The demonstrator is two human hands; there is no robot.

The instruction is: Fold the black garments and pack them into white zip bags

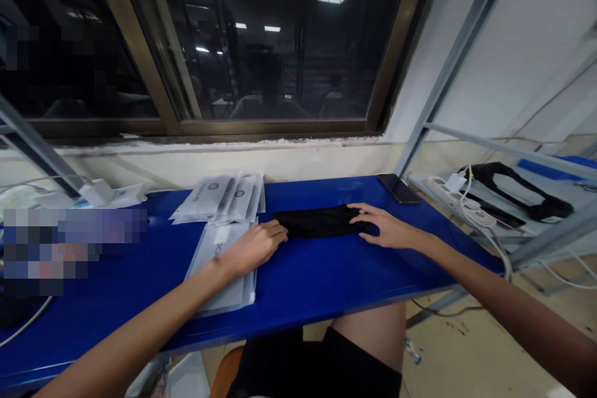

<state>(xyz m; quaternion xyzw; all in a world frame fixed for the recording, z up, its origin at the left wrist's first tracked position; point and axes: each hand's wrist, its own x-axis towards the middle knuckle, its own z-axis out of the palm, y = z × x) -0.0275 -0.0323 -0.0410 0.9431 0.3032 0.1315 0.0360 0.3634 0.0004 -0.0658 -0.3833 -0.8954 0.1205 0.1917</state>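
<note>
Contact was made at both ends of a black cloth (317,222), which lay flattened in a long strip on the blue table (317,280); clock positions below were read from its middle, with 12 o'clock toward the window. Left hand (265,242): placed at the 9 o'clock end, fingers bent and close together; whether they pinched the edge could not be told, because the thumb was hidden. Right hand (377,225): placed at the 3 o'clock end, palm down, fingers spread and resting on the fabric, thumb apart from them.

A flat zip bag (236,292) lay at 8 o'clock, partly beneath the left forearm in the view. Between 9 and 10 o'clock, a pile of packets (212,196) overlapped the far end of that bag. A dark phone (398,188) lay at 2 o'clock, near the table's far edge.

Farther out at 9 o'clock, a white power strip (128,194) stood against the wall. At 3 o'clock, beyond a gray post (458,59), a shelf (559,183) carried white cables (482,216) and a black loop (545,208). The window (303,25) occupied 12 o'clock, its dark glass reflecting ceiling lights.
</note>
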